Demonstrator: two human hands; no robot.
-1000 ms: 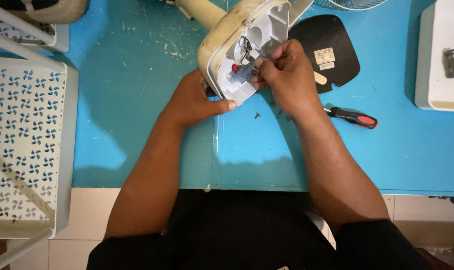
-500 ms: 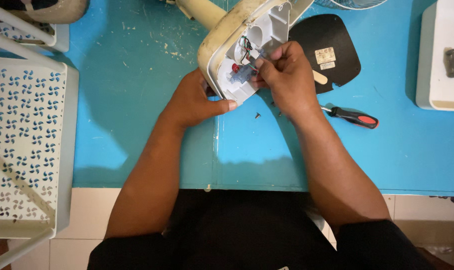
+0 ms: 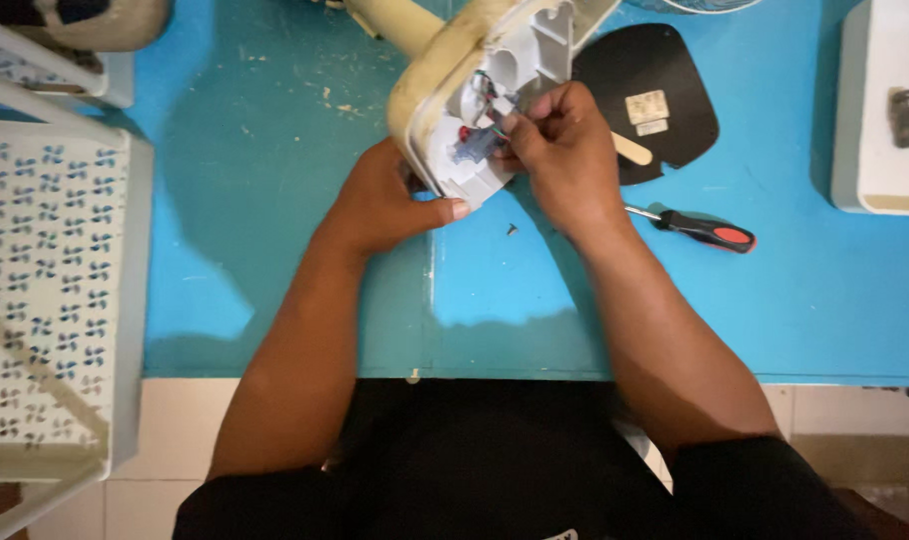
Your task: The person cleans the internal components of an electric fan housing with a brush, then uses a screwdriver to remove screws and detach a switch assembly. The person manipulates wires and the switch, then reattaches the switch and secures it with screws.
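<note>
A cream plastic fan base (image 3: 445,75) lies tilted on its side on the blue table (image 3: 275,200), its open white underside facing me. My left hand (image 3: 385,205) grips the base's lower edge, thumb pressed on the white rim. My right hand (image 3: 565,150) reaches into the open cavity, its fingers pinched on the coloured wires (image 3: 485,125) beside a small grey part. A tiny screw (image 3: 512,229) lies on the table just below the base.
A black cover plate (image 3: 665,70) with a wooden stick on it lies right of the base. A screwdriver with a red and black handle (image 3: 710,233) rests near my right forearm. A white box (image 3: 885,110) sits far right, a patterned white rack (image 3: 45,290) at left.
My right hand's fingers have shifted slightly among the wires inside the base. The left hand and the base stay put.
</note>
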